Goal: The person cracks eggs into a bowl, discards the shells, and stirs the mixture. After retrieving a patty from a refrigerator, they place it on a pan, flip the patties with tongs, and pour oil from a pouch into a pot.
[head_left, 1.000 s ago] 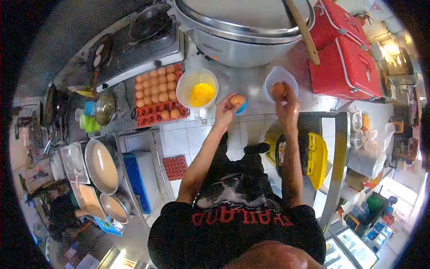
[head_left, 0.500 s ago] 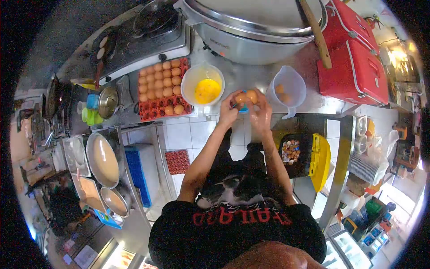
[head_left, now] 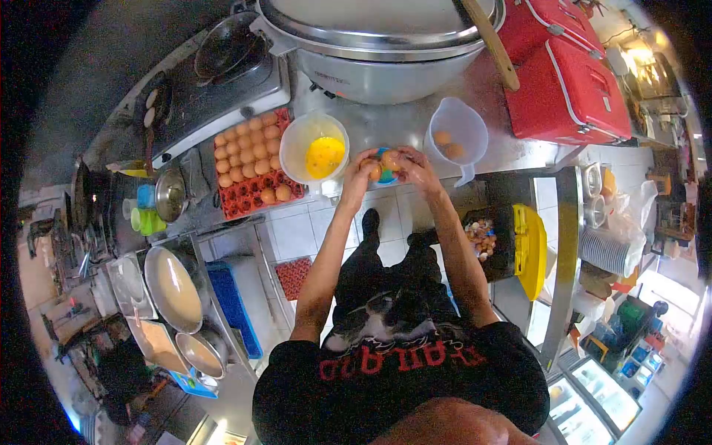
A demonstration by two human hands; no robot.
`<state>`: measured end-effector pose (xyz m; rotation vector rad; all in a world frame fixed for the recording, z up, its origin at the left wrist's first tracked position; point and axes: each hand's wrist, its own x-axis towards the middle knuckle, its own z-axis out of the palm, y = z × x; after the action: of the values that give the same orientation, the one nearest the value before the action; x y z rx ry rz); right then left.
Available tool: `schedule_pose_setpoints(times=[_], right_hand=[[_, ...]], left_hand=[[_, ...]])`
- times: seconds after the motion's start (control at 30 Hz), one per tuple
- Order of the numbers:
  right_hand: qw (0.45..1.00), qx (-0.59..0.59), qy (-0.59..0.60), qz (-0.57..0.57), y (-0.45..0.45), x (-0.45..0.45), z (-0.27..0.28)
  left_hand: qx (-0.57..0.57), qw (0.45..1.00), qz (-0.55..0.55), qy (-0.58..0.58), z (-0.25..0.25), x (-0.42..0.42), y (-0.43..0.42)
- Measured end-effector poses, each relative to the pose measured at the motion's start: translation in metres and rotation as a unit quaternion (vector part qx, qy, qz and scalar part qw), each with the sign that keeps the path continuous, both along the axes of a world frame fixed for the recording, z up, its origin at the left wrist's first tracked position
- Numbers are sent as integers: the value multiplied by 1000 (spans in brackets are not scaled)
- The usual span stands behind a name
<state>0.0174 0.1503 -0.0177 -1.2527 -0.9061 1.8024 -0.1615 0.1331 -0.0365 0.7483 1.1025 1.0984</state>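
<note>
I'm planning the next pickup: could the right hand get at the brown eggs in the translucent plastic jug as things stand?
Probably yes: the jug looks open at the top, and nothing visible stands between it and the right hand. That hand already holds another brown egg, though.

Metal counter (head_left: 374, 119), egg tray (head_left: 241, 200), two plastic jugs (head_left: 475, 135), large cooker (head_left: 386, 70), red boxes (head_left: 571, 96)

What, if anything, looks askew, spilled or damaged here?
No spill shows: the yellow egg mix sits inside its container. Only the wooden utensil looks slightly odd, slanting across the big cooker with its end jutting past the rim.
</note>
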Motion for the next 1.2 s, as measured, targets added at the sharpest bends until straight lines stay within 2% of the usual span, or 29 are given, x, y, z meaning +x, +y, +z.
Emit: schedule_pose_setpoints(times=[0.07, 0.17, 0.27, 0.37, 0.47, 0.67, 0.77, 0.97, 1.07, 1.2], right_hand=[[999, 13, 11, 38, 6, 2, -13], [996, 23, 62, 57, 10, 5, -22], [990, 61, -50, 121, 13, 1, -9], [976, 103, -117, 154, 18, 2, -21], [917, 239, -258, 190, 20, -1, -26], [855, 348, -348, 163, 25, -8, -50], [878, 313, -329, 153, 23, -12, -50], [869, 403, -260, 119, 21, -10, -51], [861, 422, -249, 138, 23, -8, -35], [839, 416, -289, 200, 28, -1, -53]], left_hand=[[15, 985, -46, 163, 19, 2, 0], [67, 977, -32, 199, -3, 0, 2], [126, 940, -49, 314, 7, -2, 3], [156, 913, -46, 373, -11, -4, 5], [163, 896, -59, 410, -9, -4, 7], [225, 863, -102, 441, -18, -5, 12], [226, 847, -98, 472, -26, -3, 13], [225, 831, -98, 498, -29, 1, 14], [249, 830, -75, 494, -30, 3, 14], [233, 832, -82, 497, -28, 5, 13]])
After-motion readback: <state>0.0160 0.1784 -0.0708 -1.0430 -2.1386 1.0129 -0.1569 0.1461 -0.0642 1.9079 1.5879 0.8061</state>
